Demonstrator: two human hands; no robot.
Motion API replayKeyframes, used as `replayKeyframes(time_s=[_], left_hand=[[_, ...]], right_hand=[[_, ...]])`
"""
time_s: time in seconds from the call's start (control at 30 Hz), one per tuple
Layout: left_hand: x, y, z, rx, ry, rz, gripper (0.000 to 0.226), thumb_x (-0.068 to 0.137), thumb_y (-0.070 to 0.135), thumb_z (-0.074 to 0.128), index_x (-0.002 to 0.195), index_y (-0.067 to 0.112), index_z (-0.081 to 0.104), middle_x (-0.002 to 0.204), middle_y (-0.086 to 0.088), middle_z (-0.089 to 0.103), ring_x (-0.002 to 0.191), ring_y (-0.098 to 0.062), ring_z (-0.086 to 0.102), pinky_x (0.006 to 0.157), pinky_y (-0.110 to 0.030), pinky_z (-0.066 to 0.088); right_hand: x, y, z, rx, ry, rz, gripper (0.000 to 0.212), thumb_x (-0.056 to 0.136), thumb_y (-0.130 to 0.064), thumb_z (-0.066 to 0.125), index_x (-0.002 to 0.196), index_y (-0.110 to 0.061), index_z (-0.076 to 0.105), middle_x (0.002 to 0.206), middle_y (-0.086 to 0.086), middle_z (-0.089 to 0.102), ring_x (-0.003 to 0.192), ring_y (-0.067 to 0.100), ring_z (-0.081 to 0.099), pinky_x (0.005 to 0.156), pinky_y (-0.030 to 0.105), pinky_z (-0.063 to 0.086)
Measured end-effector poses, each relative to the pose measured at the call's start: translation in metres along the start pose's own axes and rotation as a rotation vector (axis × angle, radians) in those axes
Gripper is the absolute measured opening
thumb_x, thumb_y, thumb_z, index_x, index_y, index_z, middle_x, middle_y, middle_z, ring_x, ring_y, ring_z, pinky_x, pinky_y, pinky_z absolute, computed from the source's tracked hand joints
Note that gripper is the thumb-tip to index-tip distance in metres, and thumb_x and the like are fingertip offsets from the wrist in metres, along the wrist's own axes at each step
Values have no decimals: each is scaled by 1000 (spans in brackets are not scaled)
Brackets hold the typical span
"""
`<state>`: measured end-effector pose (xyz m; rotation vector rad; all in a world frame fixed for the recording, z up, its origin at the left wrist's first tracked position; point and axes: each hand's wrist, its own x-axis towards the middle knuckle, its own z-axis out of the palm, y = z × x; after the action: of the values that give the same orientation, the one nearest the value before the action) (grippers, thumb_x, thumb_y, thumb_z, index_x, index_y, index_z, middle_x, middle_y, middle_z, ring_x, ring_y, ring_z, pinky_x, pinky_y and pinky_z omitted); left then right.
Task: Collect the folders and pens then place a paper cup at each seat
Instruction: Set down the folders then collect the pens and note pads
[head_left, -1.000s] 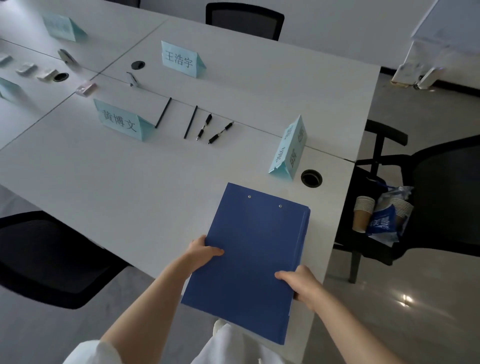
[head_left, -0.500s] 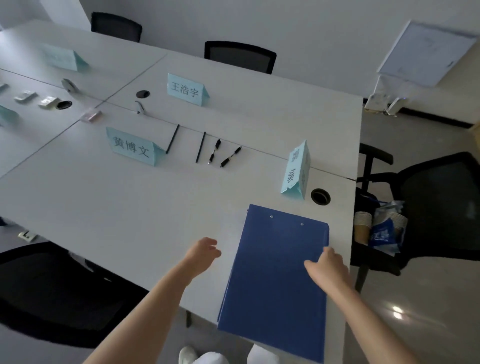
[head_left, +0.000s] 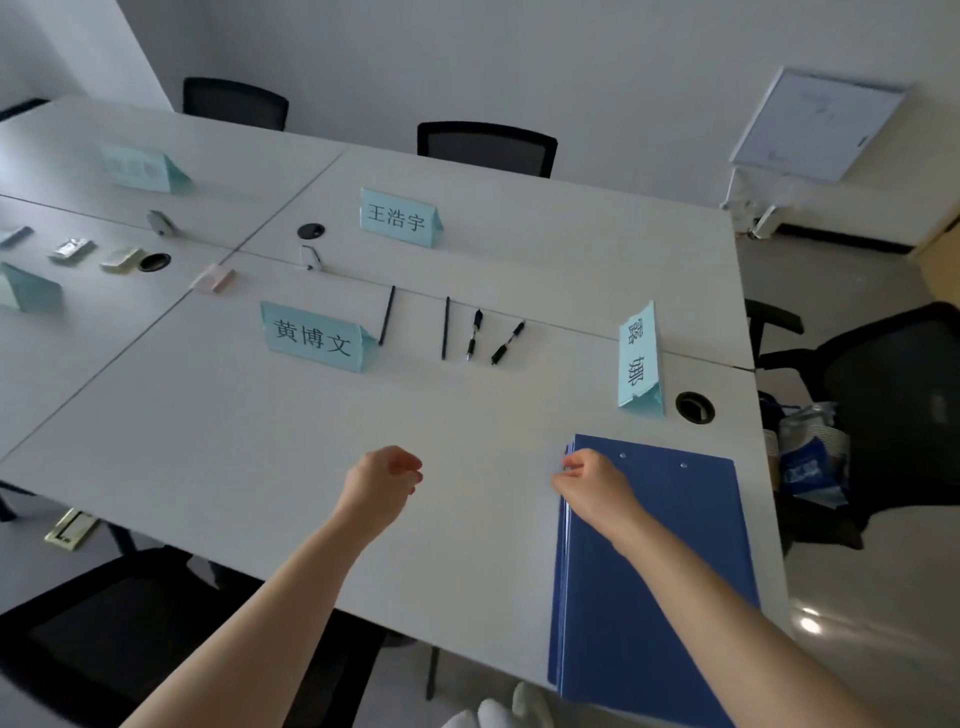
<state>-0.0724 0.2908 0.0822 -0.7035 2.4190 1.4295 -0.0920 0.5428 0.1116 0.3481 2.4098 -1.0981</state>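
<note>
A stack of blue folders lies at the table's near right, overhanging the front edge. My right hand is over the stack's far left corner with fingers loosely curled; I cannot tell whether it touches. Left of it, my left hand hovers over bare table, loosely curled and holding nothing. Several black pens lie in a row farther back, by the seam. Paper cups in a plastic bag sit on the black chair to the right.
Light-blue name cards stand at the middle, far middle and right. A cable hole is beside the right card. Small items lie at the far left. Black chairs stand around the table, one at the near left.
Both hands have let go of the folder stack, which now lies flat on the table. My left hand moved left over bare table; my right hand moved to the stack's far left corner.
</note>
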Motion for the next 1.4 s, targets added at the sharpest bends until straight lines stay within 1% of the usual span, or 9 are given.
replayKeyframes(time_s=[0.23,0.43,0.53,0.73,0.87,1.0,1.2,1.3,1.4], left_hand=[[60,36,-4,121,3,51,17,85,9,57,89,22,66,87,-3,74,83,-23,68,58,-23,49],[150,86,20,253,-26,69,20,88,13,55,104,17,66,96,-3,69,79,-21,62,67,-26,52],[199,108,37,340,8,103,23,88,15,53,108,18,66,100,-4,69,82,-23,62,72,-31,55],[292,126,87,528,19,123,27,89,13,50,114,15,60,110,-6,66,98,-29,62,77,-36,55],[333,126,112,621,4,152,24,92,12,50,116,11,53,114,-9,61,101,-30,59,70,-33,43],[352,124,123,642,47,104,18,94,10,52,112,9,52,116,-10,59,110,-29,54,70,-33,40],[358,118,120,577,47,55,10,88,-1,50,85,9,52,91,-12,57,79,-29,51,62,-33,40],[357,119,105,466,67,51,10,87,9,54,96,5,54,99,-12,58,88,-32,58,64,-33,41],[366,122,76,359,100,21,11,90,11,49,99,4,46,101,-18,59,82,-33,53,64,-35,39]], right_hand=[[67,-47,-5,34,17,-6,38,89,-19,52,126,-11,54,120,5,59,101,19,53,80,26,40],[171,-80,-15,102,33,52,13,82,-14,54,92,-13,61,95,12,69,95,30,66,87,44,55],[221,-92,-15,102,32,76,10,79,-10,50,76,-14,59,79,16,68,73,29,65,77,44,57],[325,-98,-3,32,-6,126,9,81,-9,48,77,-9,57,82,17,69,75,29,66,76,43,57],[367,-92,18,-55,13,200,35,83,-35,56,95,-3,65,97,17,71,88,33,68,76,37,57],[384,-95,28,-216,128,282,40,87,-44,58,106,-9,60,107,12,66,100,33,64,75,33,46],[393,-102,36,-350,171,292,26,85,-27,56,105,-12,61,107,10,65,99,32,64,74,32,45],[391,-104,33,-387,145,247,20,83,-25,54,96,-10,60,96,9,64,86,31,62,67,29,43],[390,-114,38,-279,142,206,24,85,-29,51,94,-7,51,87,9,59,79,32,58,64,30,43]])
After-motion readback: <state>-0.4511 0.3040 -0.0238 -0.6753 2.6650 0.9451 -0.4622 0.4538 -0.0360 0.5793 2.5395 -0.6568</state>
